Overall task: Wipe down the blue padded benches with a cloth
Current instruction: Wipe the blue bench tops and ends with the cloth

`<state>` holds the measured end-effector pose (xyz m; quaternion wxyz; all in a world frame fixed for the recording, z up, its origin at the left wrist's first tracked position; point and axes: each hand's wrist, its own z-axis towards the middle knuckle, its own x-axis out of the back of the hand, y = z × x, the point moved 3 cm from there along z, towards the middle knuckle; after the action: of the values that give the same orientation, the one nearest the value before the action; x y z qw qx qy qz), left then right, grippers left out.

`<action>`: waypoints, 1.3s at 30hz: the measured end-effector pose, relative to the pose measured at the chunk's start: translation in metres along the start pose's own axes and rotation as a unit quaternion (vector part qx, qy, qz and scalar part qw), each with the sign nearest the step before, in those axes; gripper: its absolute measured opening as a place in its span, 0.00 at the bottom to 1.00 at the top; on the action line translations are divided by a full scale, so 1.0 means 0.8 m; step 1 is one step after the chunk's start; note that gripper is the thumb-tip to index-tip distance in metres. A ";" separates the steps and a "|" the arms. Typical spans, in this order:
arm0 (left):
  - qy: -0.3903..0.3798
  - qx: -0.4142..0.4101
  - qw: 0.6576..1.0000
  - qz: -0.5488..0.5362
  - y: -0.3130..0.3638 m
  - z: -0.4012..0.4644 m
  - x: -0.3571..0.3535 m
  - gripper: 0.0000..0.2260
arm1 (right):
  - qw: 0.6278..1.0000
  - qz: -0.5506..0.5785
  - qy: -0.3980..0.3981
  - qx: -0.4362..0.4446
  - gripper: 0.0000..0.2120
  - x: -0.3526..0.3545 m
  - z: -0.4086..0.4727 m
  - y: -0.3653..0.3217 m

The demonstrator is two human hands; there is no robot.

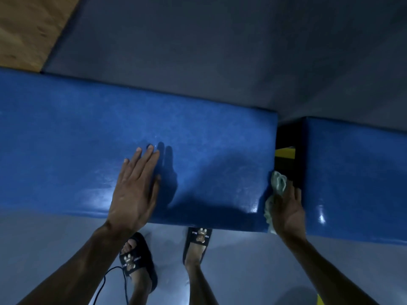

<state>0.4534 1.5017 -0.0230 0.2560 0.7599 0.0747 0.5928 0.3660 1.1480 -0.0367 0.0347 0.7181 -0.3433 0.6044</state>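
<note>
Counter: your long blue padded counter (88, 137) runs left to right, its right end at the gap.
Left hand (134, 190): released, flat on top.
Right hand (286, 210): grasping the pale green cloth (278, 180) against that end face; the unwiped top lies leftward.

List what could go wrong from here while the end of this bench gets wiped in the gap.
1. The right hand presses the cloth against the end of the blue bench inside the narrow gap beside the second bench; knuckles might scrape or get pinched if either bench shifts.
2. The left hand lies flat on the shiny top; it could slip if that is damp.
3. A black cord loops by the sandals: a possible trip.
</note>
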 end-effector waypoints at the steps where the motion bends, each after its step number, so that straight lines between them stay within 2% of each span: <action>1: -0.001 0.000 1.000 0.000 0.001 0.001 -0.003 0.25 | 0.999 0.026 0.018 -0.027 0.31 -0.003 0.003 -0.007; 4: -0.003 0.001 1.000 -0.003 0.005 0.005 -0.004 0.25 | 0.994 0.064 0.051 -0.075 0.24 -0.010 0.025 -0.027; 7: -0.008 0.006 1.000 -0.001 0.004 0.009 -0.002 0.25 | 0.997 0.014 0.054 -0.053 0.31 -0.015 0.058 -0.035; 11: -0.003 0.009 1.000 0.009 0.000 0.016 0.004 0.25 | 0.998 0.011 0.040 -0.047 0.23 -0.014 0.119 -0.050; 15: -0.006 0.016 1.000 0.021 -0.004 0.018 0.009 0.26 | 0.995 -0.015 0.077 -0.058 0.25 -0.018 0.138 -0.088; 17: -0.008 0.017 1.000 0.023 -0.003 0.018 0.010 0.26 | 0.998 -0.018 0.058 0.026 0.28 -0.039 0.116 -0.135; 20: -0.008 0.015 1.000 0.020 0.001 0.020 0.014 0.26 | 0.977 -0.064 -0.032 0.200 0.31 -0.089 0.069 -0.211; 22: -0.004 0.016 1.000 0.018 0.003 0.021 0.017 0.26 | 0.958 -0.124 -0.052 0.253 0.29 -0.099 0.057 -0.244; 24: 0.004 0.020 1.000 0.018 0.000 0.019 0.023 0.26 | 0.946 -0.166 -0.058 0.273 0.29 -0.087 0.060 -0.241; 26: 0.009 0.024 0.999 0.019 -0.004 0.017 0.029 0.26 | 0.947 -0.194 -0.048 0.251 0.29 -0.065 0.077 -0.197; 31: 0.007 0.026 0.999 0.016 -0.025 0.011 0.035 0.26 | 0.979 -0.175 -0.026 0.104 0.33 -0.014 0.116 -0.107; 36: 0.011 0.028 1.000 0.008 -0.049 0.010 0.043 0.26 | 0.994 -0.101 0.005 -0.038 0.31 -0.054 0.092 -0.169; 37: 0.014 0.028 0.999 0.005 -0.053 0.008 0.046 0.25 | 0.995 -0.091 0.003 -0.038 0.32 -0.074 0.080 -0.196; 39: 0.014 0.028 1.000 0.004 -0.064 0.005 0.053 0.25 | 0.997 -0.068 -0.014 0.029 0.32 -0.118 0.055 -0.257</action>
<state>0.4792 1.5621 -0.0113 0.2312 0.7589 0.0912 0.6020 0.5102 1.3265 -0.0576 0.0498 0.7492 -0.2763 0.5999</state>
